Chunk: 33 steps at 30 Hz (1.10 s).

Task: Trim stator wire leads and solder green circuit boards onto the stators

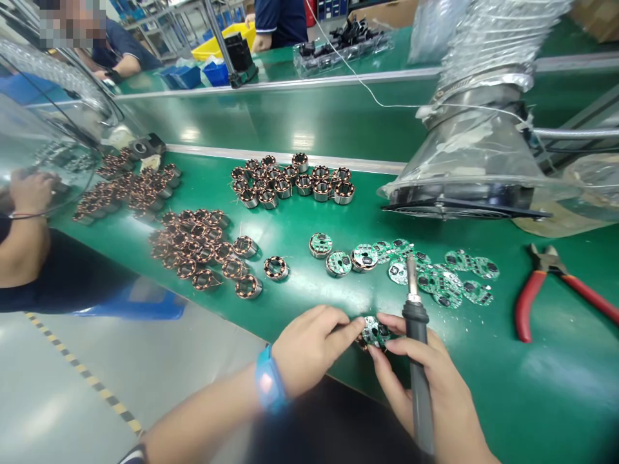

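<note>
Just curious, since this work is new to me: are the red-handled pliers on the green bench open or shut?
Open: the red-handled metal pliers lie with their two handles spread wide apart.

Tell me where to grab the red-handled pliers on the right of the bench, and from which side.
Take the red-handled pliers by both handles just below the pivot, coming from the near edge of the green bench top. They lie flat with the metal jaws pointing away and the handles splayed toward the wearer, so that stretch is probably easiest to close on.
</note>
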### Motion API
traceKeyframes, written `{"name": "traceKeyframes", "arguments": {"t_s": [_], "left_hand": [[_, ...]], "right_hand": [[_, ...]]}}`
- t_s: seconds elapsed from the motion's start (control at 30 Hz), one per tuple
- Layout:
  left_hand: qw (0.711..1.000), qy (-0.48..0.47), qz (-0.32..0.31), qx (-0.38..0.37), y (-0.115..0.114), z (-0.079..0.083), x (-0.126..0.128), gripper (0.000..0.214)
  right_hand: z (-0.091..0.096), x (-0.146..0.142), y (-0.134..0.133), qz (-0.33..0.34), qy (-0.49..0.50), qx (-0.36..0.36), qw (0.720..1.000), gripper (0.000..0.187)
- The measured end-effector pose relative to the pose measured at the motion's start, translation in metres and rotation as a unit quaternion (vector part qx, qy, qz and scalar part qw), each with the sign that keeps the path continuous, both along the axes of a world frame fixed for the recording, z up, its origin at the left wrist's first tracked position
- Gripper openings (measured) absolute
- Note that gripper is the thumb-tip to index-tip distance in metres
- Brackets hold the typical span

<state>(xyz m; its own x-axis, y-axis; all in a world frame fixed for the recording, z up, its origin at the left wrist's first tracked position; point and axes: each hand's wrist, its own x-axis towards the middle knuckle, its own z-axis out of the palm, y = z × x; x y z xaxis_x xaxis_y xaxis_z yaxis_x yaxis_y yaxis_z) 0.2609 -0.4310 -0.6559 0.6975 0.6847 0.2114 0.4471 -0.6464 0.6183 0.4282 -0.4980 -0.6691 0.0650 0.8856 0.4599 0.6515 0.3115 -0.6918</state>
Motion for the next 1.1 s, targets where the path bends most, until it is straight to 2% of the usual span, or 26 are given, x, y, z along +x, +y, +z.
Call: {"name": "traceKeyframes", "arguments": {"t_s": [0.1, 0.17, 0.23, 0.37, 0.6, 0.8, 1.0, 1.1], "left_hand": [[0.992, -0.052, 0.053, -0.104, 0.001, -0.004, 0.000, 0.029], [0.971, -0.087, 0.095, -0.202, 0.004, -0.005, 0.002, 0.021], [0.955, -0.101, 0.104, -0.260, 0.007, -0.004, 0.004, 0.015], [0.951, -0.097, 0.068, -0.286, 0.013, 0.002, 0.007, 0.012], [0.957, -0.072, 0.035, -0.280, 0.015, 0.008, 0.012, 0.012], [0.955, -0.062, 0.021, -0.288, 0.015, 0.008, 0.008, 0.012], [0.949, -0.075, 0.010, -0.306, 0.016, 0.002, 0.006, 0.014], [0.949, -0.079, 0.012, -0.305, 0.017, 0.001, 0.006, 0.014]], "right_hand": [[0.005, 0.005, -0.004, -0.007, -0.019, 0.001, 1.000, 0.027], [0.009, 0.011, -0.010, -0.017, -0.032, -0.005, 0.999, 0.028], [0.013, 0.016, -0.016, -0.027, -0.043, -0.012, 0.999, 0.028], [0.014, 0.017, -0.018, -0.039, -0.051, -0.014, 0.998, 0.025], [-0.002, 0.006, -0.006, -0.025, -0.054, 0.018, 0.998, 0.031], [0.005, 0.008, -0.006, -0.029, -0.063, -0.004, 0.998, 0.038], [0.013, 0.027, -0.025, -0.029, -0.018, -0.014, 0.999, 0.039], [0.006, 0.036, -0.042, -0.068, 0.032, -0.006, 0.997, 0.022]]}}
